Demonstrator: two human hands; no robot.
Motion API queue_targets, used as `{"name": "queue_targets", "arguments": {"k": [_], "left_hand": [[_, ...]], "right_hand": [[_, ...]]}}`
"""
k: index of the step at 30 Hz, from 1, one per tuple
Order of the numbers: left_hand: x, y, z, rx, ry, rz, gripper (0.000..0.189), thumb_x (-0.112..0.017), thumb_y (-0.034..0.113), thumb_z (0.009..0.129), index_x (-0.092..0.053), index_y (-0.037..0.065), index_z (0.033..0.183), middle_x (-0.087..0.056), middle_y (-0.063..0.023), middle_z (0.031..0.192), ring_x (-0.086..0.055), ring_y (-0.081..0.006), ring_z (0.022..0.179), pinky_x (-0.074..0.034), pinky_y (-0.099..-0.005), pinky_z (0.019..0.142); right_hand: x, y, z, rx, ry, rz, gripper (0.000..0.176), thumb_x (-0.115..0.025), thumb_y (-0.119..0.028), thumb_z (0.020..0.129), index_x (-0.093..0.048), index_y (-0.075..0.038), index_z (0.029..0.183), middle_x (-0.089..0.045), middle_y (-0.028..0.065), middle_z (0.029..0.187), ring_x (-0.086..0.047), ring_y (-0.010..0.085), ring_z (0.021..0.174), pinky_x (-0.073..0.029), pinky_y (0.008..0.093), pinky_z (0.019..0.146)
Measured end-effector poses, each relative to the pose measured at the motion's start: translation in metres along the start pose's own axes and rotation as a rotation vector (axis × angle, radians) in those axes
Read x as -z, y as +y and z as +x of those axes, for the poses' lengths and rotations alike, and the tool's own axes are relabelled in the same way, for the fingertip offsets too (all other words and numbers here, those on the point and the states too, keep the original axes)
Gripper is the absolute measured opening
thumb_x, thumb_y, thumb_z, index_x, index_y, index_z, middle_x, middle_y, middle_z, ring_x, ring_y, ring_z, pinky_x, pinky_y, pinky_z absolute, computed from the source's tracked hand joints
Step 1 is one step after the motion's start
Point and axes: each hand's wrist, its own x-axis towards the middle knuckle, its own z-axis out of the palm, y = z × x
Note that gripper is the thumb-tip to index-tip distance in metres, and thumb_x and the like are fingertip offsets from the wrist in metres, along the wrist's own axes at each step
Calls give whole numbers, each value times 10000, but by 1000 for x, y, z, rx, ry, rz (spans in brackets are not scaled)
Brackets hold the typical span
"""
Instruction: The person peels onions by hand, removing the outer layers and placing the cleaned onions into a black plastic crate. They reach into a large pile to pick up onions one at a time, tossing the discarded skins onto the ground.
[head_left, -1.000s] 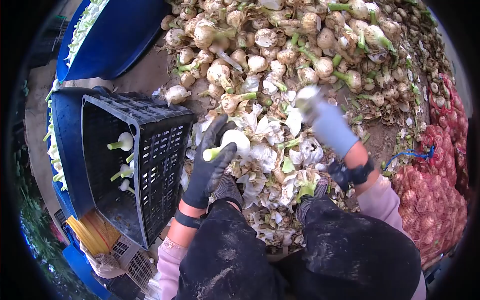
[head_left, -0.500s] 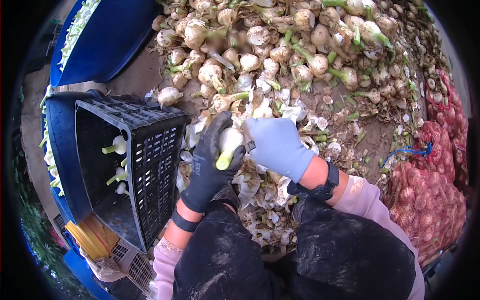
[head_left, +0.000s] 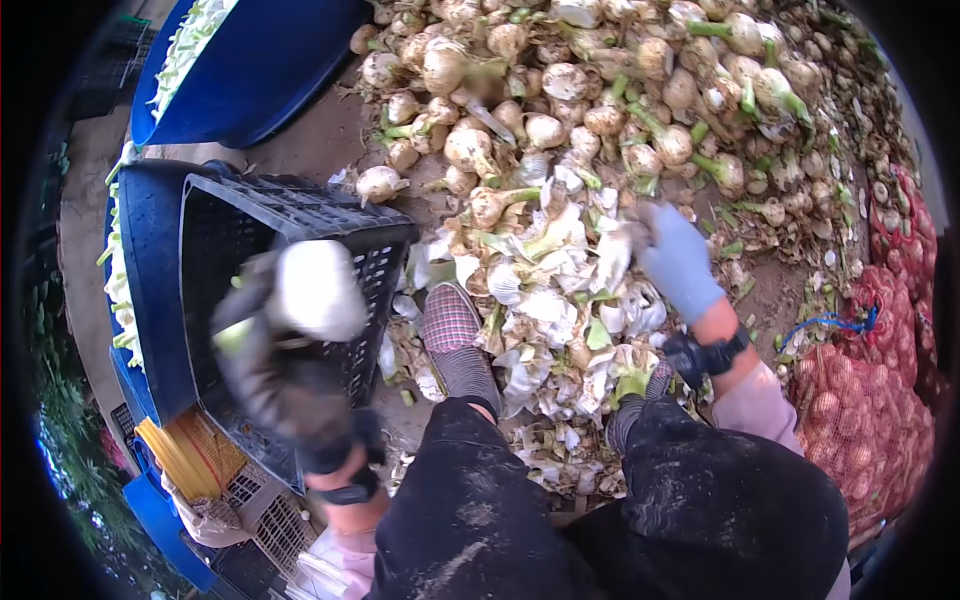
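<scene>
My left hand [head_left: 285, 340], in a dark glove and blurred by motion, is closed round a white garlic bulb [head_left: 320, 290] with a green stem. Both are in front of the opening of the black plastic crate [head_left: 300, 205], which lies on its side. My right hand [head_left: 668, 255], in a light blue glove with dirty fingertips, hovers over the right side of the peeled skins [head_left: 550, 320]. Its fingers are curled and blurred, and what they hold, if anything, cannot be made out. Beyond it lies a heap of unpeeled garlic [head_left: 600, 120].
Blue tubs [head_left: 150, 290] with white and green pieces stand at the left. Red mesh sacks of garlic [head_left: 855, 420] lie at the right. A yellow crate [head_left: 190, 460] is at the lower left. My feet rest among the skins.
My left hand has moved left with the bulb, from over the skins to the crate. My right hand has come away from the bulb to the right. The view has shifted slightly.
</scene>
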Motion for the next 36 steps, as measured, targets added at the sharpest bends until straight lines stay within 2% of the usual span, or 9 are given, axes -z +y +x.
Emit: {"name": "queue_targets", "arguments": {"k": [3,6,8,12,16,22,28,30,36], "left_hand": [[30,46,31,-159,208,771,355,-493,149,928,-499,-50,1221,-560,-182,1193,-573,-253,1064,-486,-346,927],[63,56,23,-397,217,735,385,-518,50,896,-479,-35,1269,-510,-144,1253,-533,-234,1111,-450,-320,941],[121,55,-15,-375,-303,773,373,-504,23,885,-505,-24,1255,-504,-131,1254,-507,-219,1147,-445,-325,943],[105,66,-100,437,-1322,1038,365,-579,202,858,-575,35,1182,-578,-159,1104,-577,-282,990,-475,-380,863],[67,-2,-170,240,-1335,1105,454,-617,258,842,-538,9,1213,-552,-154,1169,-512,-293,1092,-445,-423,902],[-23,-89,-188,-113,-1294,1162,609,-674,342,817,-481,-30,1259,-514,-147,1266,-416,-309,1245,-399,-488,960],[10,-104,-197,-24,-1284,1276,492,-659,328,806,-561,66,1211,-570,-161,1134,-512,-313,1077,-452,-427,867],[70,-84,-202,93,-1217,1333,468,-652,318,809,-569,78,1202,-577,-160,1097,-533,-313,1023,-465,-419,835],[282,21,-282,765,-1269,1417,400,-630,288,818,-594,113,1176,-597,-159,989,-594,-314,858,-501,-397,740]], "right_hand": [[-37,-13,9,51,-274,179,374,-590,-349,855,-569,-144,1167,-591,172,1006,-586,353,925,-496,453,767],[-31,-62,-31,300,-567,-65,404,-599,-329,813,-564,-144,1170,-563,219,1029,-589,358,875,-510,429,696],[-32,-76,-57,537,-960,58,579,-597,-253,784,-462,-131,1334,-565,247,1085,-600,372,924,-516,425,756],[-41,-77,-53,446,-1438,505,484,-536,-97,720,-596,-87,1200,-621,182,1107,-610,352,973,-482,419,867],[-36,-88,3,551,-334,91,350,-597,-161,742,-645,-164,1088,-633,85,976,-594,271,924,-471,413,757],[-76,-83,13,644,-265,-135,441,-608,-249,808,-543,-230,1244,-571,79,1118,-531,272,1021,-451,449,829],[-83,-52,-96,656,-1337,310,410,-504,-82,792,-589,-57,1192,-632,199,1108,-625,323,972,-510,394,827],[-45,-78,-72,313,-1708,539,405,-510,-79,757,-624,-63,1145,-640,197,1086,-631,341,934,-513,409,782],[-31,-89,37,587,8,-71,398,-612,-85,640,-629,-147,1032,-598,109,995,-563,316,945,-415,453,825]]}}
